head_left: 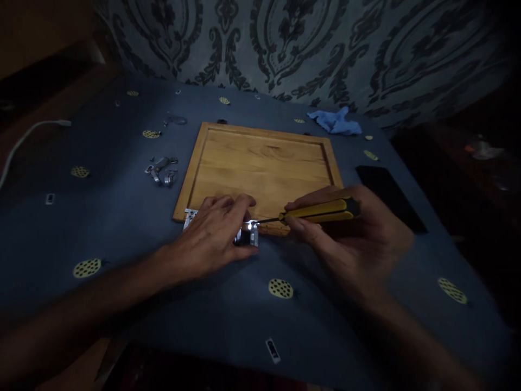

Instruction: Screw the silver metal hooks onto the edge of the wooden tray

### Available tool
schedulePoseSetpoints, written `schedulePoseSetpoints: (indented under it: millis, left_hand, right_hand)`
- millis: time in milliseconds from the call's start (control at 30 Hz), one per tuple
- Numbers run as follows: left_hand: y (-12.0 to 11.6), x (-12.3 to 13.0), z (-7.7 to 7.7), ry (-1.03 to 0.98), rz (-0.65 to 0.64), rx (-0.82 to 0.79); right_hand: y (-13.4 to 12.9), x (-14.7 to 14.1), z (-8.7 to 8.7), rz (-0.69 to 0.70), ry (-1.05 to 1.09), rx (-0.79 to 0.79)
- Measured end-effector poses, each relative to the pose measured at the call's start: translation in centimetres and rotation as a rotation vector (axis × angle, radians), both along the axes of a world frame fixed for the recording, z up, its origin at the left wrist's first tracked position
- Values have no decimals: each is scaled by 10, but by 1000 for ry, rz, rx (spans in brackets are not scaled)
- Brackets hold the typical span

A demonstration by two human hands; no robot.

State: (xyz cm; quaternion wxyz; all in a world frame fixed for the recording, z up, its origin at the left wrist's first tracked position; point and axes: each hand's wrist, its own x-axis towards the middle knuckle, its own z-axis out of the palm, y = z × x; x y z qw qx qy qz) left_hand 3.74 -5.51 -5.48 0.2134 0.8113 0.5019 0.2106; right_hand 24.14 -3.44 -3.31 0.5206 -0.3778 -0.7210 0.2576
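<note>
Dim room, printed blue cloth [228, 315] beneath a rimmed wooden panel [260, 168].
At the panel's near edge, left hand [215, 231] grasps a shiny metal fitting [254, 239], right hand [362, 239] a yellow-black screwdriver [321, 211].

Yellow and black over dusky blue

The screwdriver [321, 212] has a yellow handle marked with black, black at its butt, and a dark shaft. Bright silver edges a near-black middle on the metal fitting [255, 239]. The framed wooden panel [260, 163] is honey-brown, streaked with darker grain. Dull blue-grey, the table cover [228, 320] carries yellow pineapple prints [280, 289] spotted black and small white label prints [272, 351] with dark lettering. The loose metal parts [169, 176] are silver-grey, the crumpled cloth [337, 122] vivid blue, the cable [63, 123] white. Behind, the wall covering [240, 32] repeats dark damask scrolls on pale grey.
</note>
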Motion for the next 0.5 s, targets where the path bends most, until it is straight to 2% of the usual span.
schedulePoseSetpoints:
  millis: [133, 233, 333, 500]
  left_hand:
    - [0, 0, -1, -3, -4, 2]
    - [0, 0, 0, -8, 5, -23]
    - [0, 1, 2, -7, 6, -31]
    - [0, 1, 3, -4, 0, -36]
  right_hand:
    - [0, -1, 0, -28, 9, 36]
    - [0, -2, 1, -60, 101, 93]
    - [-1, -4, 1, -77, 124, 46]
    - [-6, -4, -1, -93, 9, -15]
